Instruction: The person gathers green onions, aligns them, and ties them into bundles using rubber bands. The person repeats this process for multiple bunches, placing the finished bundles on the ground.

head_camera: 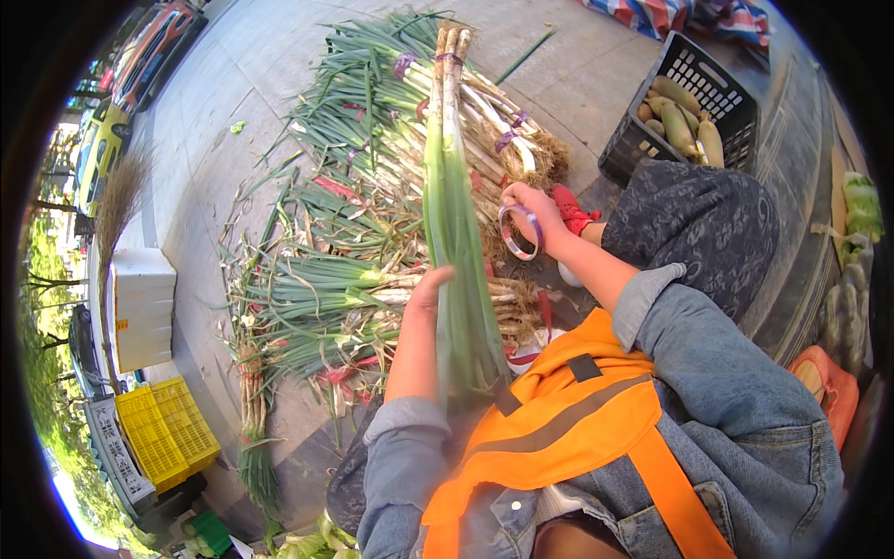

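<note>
My left hand [426, 297] is closed around the green leaves of a bundle of large green onions [447, 161]. The bundle's white stalks and roots point away from me, bound near the top with purple tape. To its right, my right hand [529, 202] has bent fingers; a roll of purple tape [520, 232] hangs at the wrist, and whether the fingers hold anything is hidden. Beneath lie heaps of green onion bundles [377, 91], some bound with purple or red tape. Another green onion bundle [307, 283] lies nearer, beside loose dry leaves.
A black plastic crate [628, 140] of thick green-white vegetables [676, 129] stands at the upper right. At the left are a white foam box [143, 307], a twig broom [115, 202] and yellow plastic crates [167, 433]. A narrow onion bundle [255, 412] lies at the lower left.
</note>
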### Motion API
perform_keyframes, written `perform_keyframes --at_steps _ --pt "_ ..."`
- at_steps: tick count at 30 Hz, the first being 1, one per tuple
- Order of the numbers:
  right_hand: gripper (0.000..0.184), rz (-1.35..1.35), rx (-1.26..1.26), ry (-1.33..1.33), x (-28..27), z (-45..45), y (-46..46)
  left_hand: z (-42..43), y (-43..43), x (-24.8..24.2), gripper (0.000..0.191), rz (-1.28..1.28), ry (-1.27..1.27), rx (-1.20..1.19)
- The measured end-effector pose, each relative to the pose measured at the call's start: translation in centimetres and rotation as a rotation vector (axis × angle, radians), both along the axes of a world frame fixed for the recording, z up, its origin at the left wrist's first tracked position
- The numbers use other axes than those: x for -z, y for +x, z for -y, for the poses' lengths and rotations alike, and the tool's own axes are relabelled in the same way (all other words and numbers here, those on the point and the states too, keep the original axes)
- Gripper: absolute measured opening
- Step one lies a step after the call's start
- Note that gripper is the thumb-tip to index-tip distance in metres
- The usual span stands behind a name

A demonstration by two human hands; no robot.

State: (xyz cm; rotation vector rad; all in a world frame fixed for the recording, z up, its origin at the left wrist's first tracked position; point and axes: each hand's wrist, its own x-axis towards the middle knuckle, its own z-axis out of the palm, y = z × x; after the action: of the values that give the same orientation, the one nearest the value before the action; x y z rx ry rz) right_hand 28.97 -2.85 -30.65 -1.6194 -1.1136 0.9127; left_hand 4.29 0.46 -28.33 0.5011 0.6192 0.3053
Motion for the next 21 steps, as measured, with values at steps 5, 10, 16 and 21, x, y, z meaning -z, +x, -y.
perform_keyframes --at_steps 5,10,16,21 --pt "0.019 0.339 -0.308 0.078 -1.6 0.9 -0.4 0.2 0.2 0.2 0.057 -0.065 0.025 -0.01" --pt "0.021 0.499 -0.418 -0.06 0.4 0.9 -2.6 -0.5 -0.8 2.6 0.041 -0.397 0.162 0.065" --pt "0.028 0.272 -0.294 -0.038 3.5 -0.3 -4.9 0.0 -1.4 3.0 0.051 0.006 -0.022 -0.028" --pt "0.026 -0.282 -0.166 -0.286 2.3 0.5 -5.1 0.0 -0.3 4.3 0.043 0.142 -0.086 0.017"
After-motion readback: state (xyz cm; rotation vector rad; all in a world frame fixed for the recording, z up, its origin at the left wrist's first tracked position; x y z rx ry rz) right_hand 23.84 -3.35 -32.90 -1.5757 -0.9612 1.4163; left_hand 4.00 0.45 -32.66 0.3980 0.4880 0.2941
